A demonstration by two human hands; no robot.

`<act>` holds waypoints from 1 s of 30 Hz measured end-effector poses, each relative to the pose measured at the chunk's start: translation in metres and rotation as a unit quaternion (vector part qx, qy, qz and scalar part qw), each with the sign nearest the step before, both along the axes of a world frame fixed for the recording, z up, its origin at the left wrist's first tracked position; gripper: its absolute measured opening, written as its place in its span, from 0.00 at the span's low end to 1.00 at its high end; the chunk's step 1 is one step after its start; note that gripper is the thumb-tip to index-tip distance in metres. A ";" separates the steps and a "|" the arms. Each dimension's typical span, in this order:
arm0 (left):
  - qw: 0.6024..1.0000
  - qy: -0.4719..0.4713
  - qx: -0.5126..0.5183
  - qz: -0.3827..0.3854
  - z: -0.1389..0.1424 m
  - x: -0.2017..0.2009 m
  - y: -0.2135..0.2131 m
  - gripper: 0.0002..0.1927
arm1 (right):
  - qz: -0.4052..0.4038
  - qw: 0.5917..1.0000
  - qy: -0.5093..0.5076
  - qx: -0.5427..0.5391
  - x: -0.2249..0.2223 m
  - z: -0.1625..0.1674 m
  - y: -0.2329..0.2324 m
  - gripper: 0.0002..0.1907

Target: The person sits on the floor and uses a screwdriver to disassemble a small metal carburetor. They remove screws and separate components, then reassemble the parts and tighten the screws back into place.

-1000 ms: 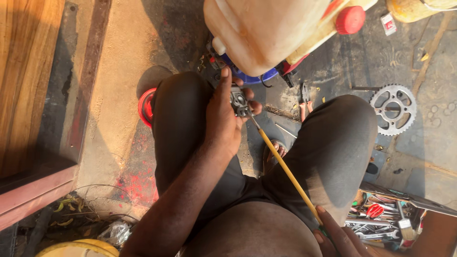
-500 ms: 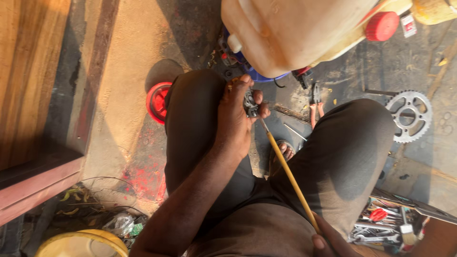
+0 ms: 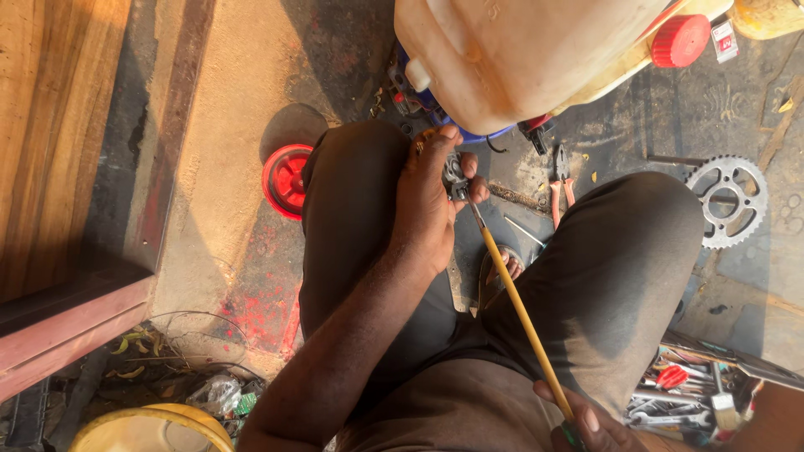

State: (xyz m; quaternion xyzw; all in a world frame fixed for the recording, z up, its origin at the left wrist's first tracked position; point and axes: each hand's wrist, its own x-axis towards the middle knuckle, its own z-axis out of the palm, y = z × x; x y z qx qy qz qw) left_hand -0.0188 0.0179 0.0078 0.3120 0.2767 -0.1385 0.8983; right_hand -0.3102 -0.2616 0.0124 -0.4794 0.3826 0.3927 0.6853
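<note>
Yellow on the long screwdriver shaft [image 3: 521, 311] running from left hand [image 3: 429, 205] to right hand [image 3: 586, 423]; dull grey metal on the small part [image 3: 455, 172] pinched in the left. Dark grey trousers [image 3: 611, 276] beneath both. Red wheel [image 3: 285, 180] left of the left hand, cream jerrycan [image 3: 511, 54] with red cap [image 3: 680, 40] above, silver sprocket [image 3: 727, 201] to the right.

Sprocket [image 3: 727, 199], pliers [image 3: 559, 180], red wheel [image 3: 286, 179]

A large cream plastic jerrycan [image 3: 519, 59] with a red screw cap [image 3: 680, 40] stood at the far centre. A small red-and-white labelled packet [image 3: 724, 40] lay just right of the cap.
</note>
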 end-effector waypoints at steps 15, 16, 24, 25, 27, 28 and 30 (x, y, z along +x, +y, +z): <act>0.994 0.022 -0.109 0.009 -0.023 0.008 0.012 0.22 | 0.089 0.985 -0.151 0.001 0.029 -0.002 -0.018 0.30; 0.993 0.028 -0.116 0.012 -0.024 0.009 0.013 0.23 | 0.102 0.975 -0.193 -0.048 0.029 0.004 -0.019 0.29; 0.998 0.042 -0.049 0.011 -0.031 0.015 0.004 0.23 | 0.239 0.865 -0.240 -0.370 0.029 0.022 0.002 0.28; 0.998 0.046 -0.044 0.010 -0.031 0.015 0.003 0.23 | 0.260 0.850 -0.261 -0.376 0.031 0.023 0.005 0.28; 0.998 0.050 -0.046 0.006 -0.030 0.014 0.002 0.23 | 0.273 0.846 -0.255 -0.379 0.035 0.026 0.010 0.28; 0.998 0.049 -0.046 0.003 -0.030 0.014 0.002 0.22 | 0.278 0.845 -0.255 -0.380 0.037 0.026 0.013 0.29; 0.998 0.054 -0.043 0.003 -0.029 0.014 0.001 0.22 | 0.285 0.848 -0.228 -0.384 0.041 0.027 0.017 0.30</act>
